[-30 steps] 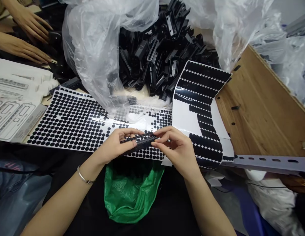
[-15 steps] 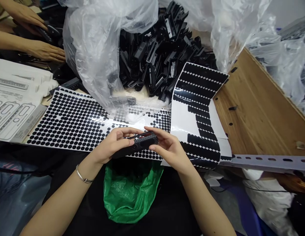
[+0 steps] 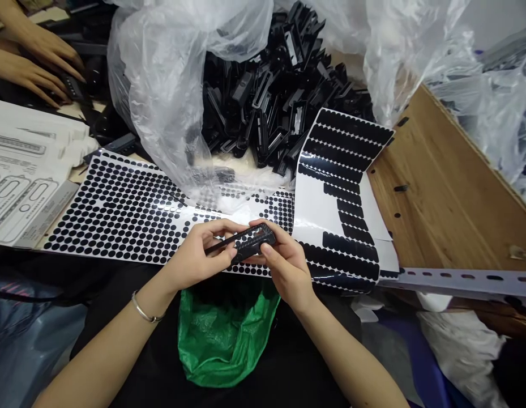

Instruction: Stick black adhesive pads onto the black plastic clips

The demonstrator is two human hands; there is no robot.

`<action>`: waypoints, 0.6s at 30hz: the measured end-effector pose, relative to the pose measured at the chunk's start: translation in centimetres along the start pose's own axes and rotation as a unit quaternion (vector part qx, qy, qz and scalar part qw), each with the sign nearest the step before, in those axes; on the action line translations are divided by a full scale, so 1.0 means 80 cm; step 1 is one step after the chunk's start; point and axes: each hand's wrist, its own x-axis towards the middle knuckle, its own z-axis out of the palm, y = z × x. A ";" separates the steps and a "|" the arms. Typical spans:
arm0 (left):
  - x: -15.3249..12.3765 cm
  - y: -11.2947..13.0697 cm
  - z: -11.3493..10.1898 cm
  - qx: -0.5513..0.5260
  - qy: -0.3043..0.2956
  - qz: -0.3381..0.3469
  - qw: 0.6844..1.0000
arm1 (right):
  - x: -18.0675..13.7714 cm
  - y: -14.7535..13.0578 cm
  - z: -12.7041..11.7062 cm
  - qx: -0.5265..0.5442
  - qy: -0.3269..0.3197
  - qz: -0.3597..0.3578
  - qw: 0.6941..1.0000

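Between my two hands is a black plastic frame-like part (image 3: 249,242) with a long opening and a textured face, tilted up to the right. My left hand (image 3: 199,252) grips its left end, thumb on the front. My right hand (image 3: 288,260) closes round its right end, its thumb pressed on the front face. Below them a sheet of black round stickers (image 3: 118,209) lies on the table. A second sticker sheet (image 3: 351,226), partly used and curled up at the back, lies right of my right hand. A green bag (image 3: 224,351) hangs open under my hands.
Many similar black parts (image 3: 263,96) are heaped at the back, beside clear plastic bags (image 3: 165,85). Printed white cards (image 3: 20,170) are stacked at left. A wooden board (image 3: 449,192) stands at right. Another person's hands (image 3: 37,62) handle black parts at upper left.
The black part has been turned so its opening shows more. My right hand's fingers and thumb have closed further onto it. The other person's hands have shifted left and changed pose.
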 end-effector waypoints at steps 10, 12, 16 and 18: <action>-0.001 -0.006 0.015 0.266 0.057 0.076 0.959 | 0.009 0.007 -0.002 -0.030 0.019 0.000 0.999; 0.001 -0.008 0.017 0.309 0.081 0.059 0.946 | 0.012 0.008 -0.004 -0.050 -0.002 0.007 0.999; 0.004 -0.007 0.016 0.270 0.063 0.023 0.961 | 0.013 0.010 -0.006 -0.060 -0.033 0.000 0.998; 0.005 -0.006 0.014 0.241 0.050 0.009 0.969 | 0.013 0.013 -0.006 -0.075 -0.022 -0.019 0.997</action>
